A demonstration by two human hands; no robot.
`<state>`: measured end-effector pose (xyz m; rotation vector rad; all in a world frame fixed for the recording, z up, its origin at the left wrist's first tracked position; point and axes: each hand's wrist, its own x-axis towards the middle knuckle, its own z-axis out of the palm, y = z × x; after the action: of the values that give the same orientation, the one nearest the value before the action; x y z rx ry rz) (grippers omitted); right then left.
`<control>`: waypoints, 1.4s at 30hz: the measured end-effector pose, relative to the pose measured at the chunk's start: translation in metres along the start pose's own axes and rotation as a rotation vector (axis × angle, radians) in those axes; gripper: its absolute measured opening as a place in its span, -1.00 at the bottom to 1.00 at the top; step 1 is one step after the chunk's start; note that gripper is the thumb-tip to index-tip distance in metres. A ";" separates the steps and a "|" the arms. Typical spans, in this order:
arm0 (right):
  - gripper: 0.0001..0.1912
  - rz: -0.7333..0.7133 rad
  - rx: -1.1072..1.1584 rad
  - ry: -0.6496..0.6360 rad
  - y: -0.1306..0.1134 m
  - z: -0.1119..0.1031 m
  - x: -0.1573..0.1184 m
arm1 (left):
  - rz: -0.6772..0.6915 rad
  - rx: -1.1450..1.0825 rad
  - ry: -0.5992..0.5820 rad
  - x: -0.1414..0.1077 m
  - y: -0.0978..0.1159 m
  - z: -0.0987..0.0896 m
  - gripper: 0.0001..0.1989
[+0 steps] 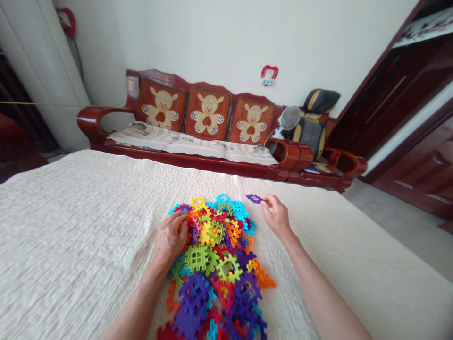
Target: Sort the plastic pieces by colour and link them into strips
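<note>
A long pile of colourful plastic interlocking tiles [196, 257] with notched edges lies on the pale bedspread [88, 226] in front of me. My right hand [276, 215] pinches a purple interlocking tile [254, 199] by its edge, to the right of the pile's far end and apart from it. My left hand [171, 236] rests against the pile's far left side, fingers curled over the tiles there. The fingertips are partly hidden, so whether it grips a tile does not show. Near the right edge of the pile an orange triangular piece [264, 276] sticks out.
Beyond the bedspread stands a dark red wooden sofa [198, 158] with several bear-patterned cushions [208, 113]. A small fan [290, 118] is at its right end, beside a wooden armchair [357, 165] holding a dark and yellow seat-like item [311, 132]. Dark wooden doors [417, 170] are at the right.
</note>
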<state>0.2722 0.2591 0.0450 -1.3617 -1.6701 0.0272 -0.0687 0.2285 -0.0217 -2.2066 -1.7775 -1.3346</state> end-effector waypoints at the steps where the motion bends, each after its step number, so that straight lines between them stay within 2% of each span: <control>1: -0.80 -0.015 -0.053 0.026 0.014 -0.006 -0.003 | 0.002 0.004 -0.003 0.000 -0.001 0.000 -0.70; 4: -0.80 -0.015 -0.121 -0.014 0.049 -0.016 -0.016 | 0.003 0.017 -0.016 0.000 -0.003 0.001 -0.68; 6: -0.68 0.012 -0.120 -0.087 0.061 -0.014 -0.024 | -0.003 0.028 -0.024 0.000 -0.004 0.001 -0.67; 10: -0.50 0.079 -0.151 -0.211 0.061 -0.002 -0.030 | -0.019 0.038 -0.034 0.000 -0.005 0.001 -0.66; 14: -0.56 -0.013 -0.228 -0.281 0.059 0.005 -0.028 | -0.018 0.044 -0.045 0.000 -0.005 0.000 -0.65; 18: -0.60 -0.025 -0.221 -0.268 0.075 -0.001 -0.028 | -0.029 0.055 -0.049 0.000 -0.006 0.000 -0.65; 21: -0.59 0.005 -0.251 -0.169 0.080 -0.010 -0.027 | -0.022 0.058 -0.059 0.000 -0.006 -0.001 -0.64; 23: -0.61 -0.015 -0.235 -0.091 0.071 -0.015 -0.025 | -0.011 0.054 -0.066 0.000 -0.005 -0.002 -0.63; 25: -0.61 -0.034 -0.160 -0.127 0.054 -0.016 -0.024 | -0.013 0.054 -0.065 0.001 -0.003 -0.003 -0.63; 29: -0.44 -0.048 -0.027 -0.513 0.013 -0.005 -0.027 | -0.016 0.050 -0.063 0.001 0.000 -0.004 -0.61; 31: -0.43 -0.065 -0.024 -0.572 0.000 0.004 -0.030 | -0.019 0.045 -0.058 0.002 0.000 -0.004 -0.62; 34: -0.49 -0.080 0.010 -0.501 -0.006 0.013 -0.032 | -0.019 0.039 -0.053 0.002 0.001 -0.004 -0.63; 39: -0.48 -0.109 0.075 -0.388 -0.009 0.017 -0.034 | -0.031 0.035 -0.058 0.002 -0.001 -0.003 -0.65; 42: -0.50 -0.045 0.242 -0.329 -0.017 0.020 -0.035 | -0.047 0.028 -0.058 0.001 0.000 -0.003 -0.66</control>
<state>0.2442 0.2361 0.0211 -1.1813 -1.8975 0.4346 -0.0707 0.2278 -0.0192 -2.2254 -1.8667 -1.2587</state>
